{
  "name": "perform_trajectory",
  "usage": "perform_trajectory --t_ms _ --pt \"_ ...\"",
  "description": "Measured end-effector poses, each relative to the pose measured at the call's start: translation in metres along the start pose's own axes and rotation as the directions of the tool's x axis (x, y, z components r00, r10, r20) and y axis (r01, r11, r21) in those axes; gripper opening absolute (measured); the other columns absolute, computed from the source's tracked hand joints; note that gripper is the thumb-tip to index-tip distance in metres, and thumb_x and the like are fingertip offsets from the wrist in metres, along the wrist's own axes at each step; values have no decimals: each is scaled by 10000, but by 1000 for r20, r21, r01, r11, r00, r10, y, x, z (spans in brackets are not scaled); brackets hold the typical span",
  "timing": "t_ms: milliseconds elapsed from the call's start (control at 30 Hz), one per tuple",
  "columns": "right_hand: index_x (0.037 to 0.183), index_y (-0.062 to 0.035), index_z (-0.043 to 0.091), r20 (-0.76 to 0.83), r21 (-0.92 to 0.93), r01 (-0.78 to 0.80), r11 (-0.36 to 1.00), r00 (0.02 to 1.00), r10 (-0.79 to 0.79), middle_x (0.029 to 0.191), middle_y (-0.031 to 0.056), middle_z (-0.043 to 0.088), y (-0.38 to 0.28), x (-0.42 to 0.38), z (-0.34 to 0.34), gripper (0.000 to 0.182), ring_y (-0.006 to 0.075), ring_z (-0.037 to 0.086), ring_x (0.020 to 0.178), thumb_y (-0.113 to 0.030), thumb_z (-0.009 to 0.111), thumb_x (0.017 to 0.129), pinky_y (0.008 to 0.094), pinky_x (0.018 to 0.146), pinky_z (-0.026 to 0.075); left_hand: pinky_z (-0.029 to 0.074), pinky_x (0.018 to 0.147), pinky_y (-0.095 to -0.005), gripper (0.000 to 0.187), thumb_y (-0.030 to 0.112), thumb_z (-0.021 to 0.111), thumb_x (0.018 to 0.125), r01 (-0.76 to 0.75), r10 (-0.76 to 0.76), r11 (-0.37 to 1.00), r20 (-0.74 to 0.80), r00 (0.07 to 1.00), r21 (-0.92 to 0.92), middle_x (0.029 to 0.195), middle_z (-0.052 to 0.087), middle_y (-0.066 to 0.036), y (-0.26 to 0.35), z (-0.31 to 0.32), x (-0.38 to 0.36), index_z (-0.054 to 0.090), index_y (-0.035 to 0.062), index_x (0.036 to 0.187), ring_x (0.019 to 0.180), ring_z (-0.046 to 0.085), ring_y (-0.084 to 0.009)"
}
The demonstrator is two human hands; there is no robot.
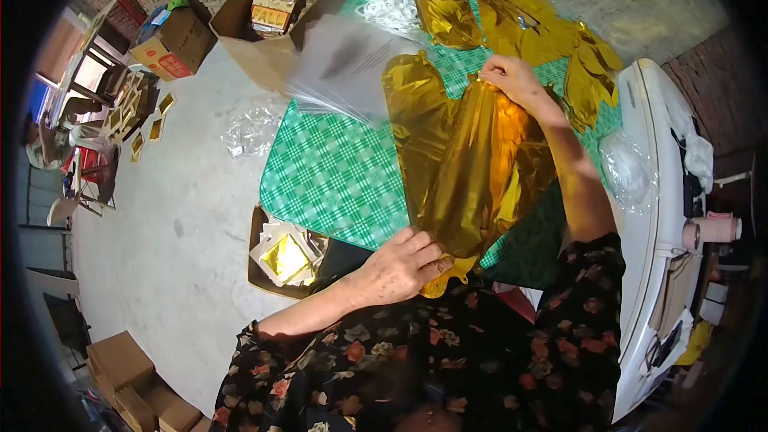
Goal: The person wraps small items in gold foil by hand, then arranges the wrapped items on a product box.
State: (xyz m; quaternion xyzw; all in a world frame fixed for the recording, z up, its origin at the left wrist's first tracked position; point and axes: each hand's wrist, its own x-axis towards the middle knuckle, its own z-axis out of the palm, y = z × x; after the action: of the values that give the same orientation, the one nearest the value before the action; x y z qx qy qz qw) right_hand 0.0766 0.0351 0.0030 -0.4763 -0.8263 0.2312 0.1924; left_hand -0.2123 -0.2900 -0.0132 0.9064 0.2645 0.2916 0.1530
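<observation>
A translucent gold foil balloon (460, 168), flat and creased with rounded lobes, stretches between my two hands over the table's front edge. My left hand (404, 264) pinches its near end, close to my body, where a small foil tab (440, 284) sticks out. At the far end, my right hand (512, 80) has its fingertips closed on the upper edge. More gold foil (524, 20) lies in loose, overlapping pieces beyond my right hand. Under the foil, a green plaid cloth (336, 172) covers the table.
Clear plastic sheets (340, 64) fan out at the table's left corner, near white coiled strips (388, 12). A carton (232, 36) of packets stands behind. A small box (254, 252) holds gold-faced cards. A white appliance (644, 144) flanks the right; someone (52, 144) sits far left.
</observation>
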Motion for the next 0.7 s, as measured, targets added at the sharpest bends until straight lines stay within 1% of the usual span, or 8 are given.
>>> perform_trajectory --t_ms 33,133,233,433,533,700 --pt "933 -18 706 -19 31 0 1000 1000 1 775 26 630 -2 -2 5 208 112 556 736 -216 769 947 312 674 461 445 893 -382 523 162 741 709 -2 2 1000 -5 1000 9 1098 660 -44 -1 2 -1 763 56 1220 1130 612 -244" --pt "944 -12 690 -3 62 -36 997 999 36 782 24 634 0 -2 11 212 110 566 751 -209 768 950 308 685 467 442 881 -374 503 176 731 724 -21 22 999 -15 1000 32 1096 660 -39 -4 7 -2 767 54 1210 1114 610 -231" --pt "957 -11 681 16 53 -83 995 996 82 790 23 639 1 -3 12 205 109 573 760 -202 756 966 307 692 472 441 869 -366 478 180 724 728 -54 55 998 -19 998 44 1089 658 -31 -5 12 -1 776 53 1186 1094 606 -219" --pt "962 -26 677 24 144 -111 983 994 109 818 3 633 5 -3 17 175 103 575 774 -181 756 972 302 703 474 443 845 -346 422 180 731 742 -71 72 996 -35 997 48 1073 654 -14 -5 13 5 785 54 1141 1049 595 -197" --pt "955 -29 673 -23 120 -83 989 996 86 824 -7 624 6 -3 22 165 98 569 777 -167 763 963 292 703 468 442 831 -331 396 183 737 758 -73 75 996 -32 997 59 1052 647 -5 -6 16 5 786 56 1130 1022 588 -185" --pt "955 -33 666 6 134 -149 980 989 149 806 -15 599 5 -3 22 177 99 542 756 -175 771 959 287 690 454 444 813 -325 345 185 755 768 -82 85 994 -37 996 75 997 620 1 -8 21 3 789 62 1088 987 576 -175"
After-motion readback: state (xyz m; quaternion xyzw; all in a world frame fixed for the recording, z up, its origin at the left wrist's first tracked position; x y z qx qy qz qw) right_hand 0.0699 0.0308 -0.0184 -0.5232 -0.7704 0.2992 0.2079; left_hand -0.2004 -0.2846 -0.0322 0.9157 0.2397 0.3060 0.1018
